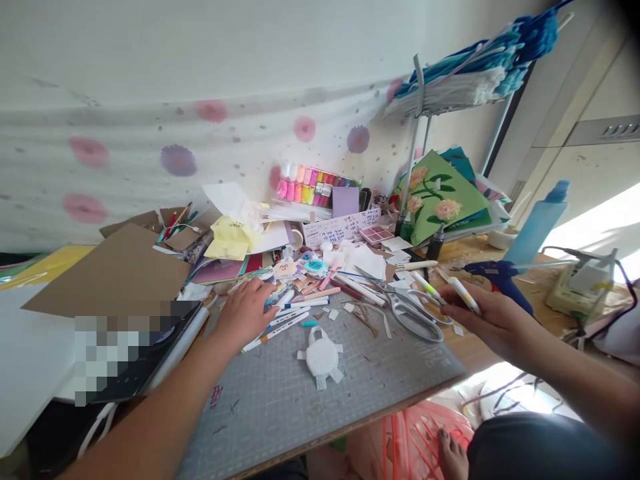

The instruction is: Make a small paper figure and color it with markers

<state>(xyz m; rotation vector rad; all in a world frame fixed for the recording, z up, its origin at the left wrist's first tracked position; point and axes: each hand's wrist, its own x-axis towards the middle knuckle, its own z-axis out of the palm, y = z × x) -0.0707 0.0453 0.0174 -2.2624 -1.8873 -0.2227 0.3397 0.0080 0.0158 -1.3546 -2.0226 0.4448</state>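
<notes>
Several markers (276, 332) by half-spread left hand (246, 312); scissors (389, 292) near right hand (484, 316), white pen (465, 296) pinched.

- Left forearm (185, 393): bare, in across the worktop (475, 348)'s near left corner.
- Left hand (246, 312): palm down, fingers loosely bent, thumb apart; fingertips partly hidden, contact hard to call.
- Right forearm (565, 367): bare, over near edge, right side.
- Right hand (484, 319): thumb and fingers pinched together, above worktop's right part.
- Bare foot (453, 455): below near edge.
</notes>
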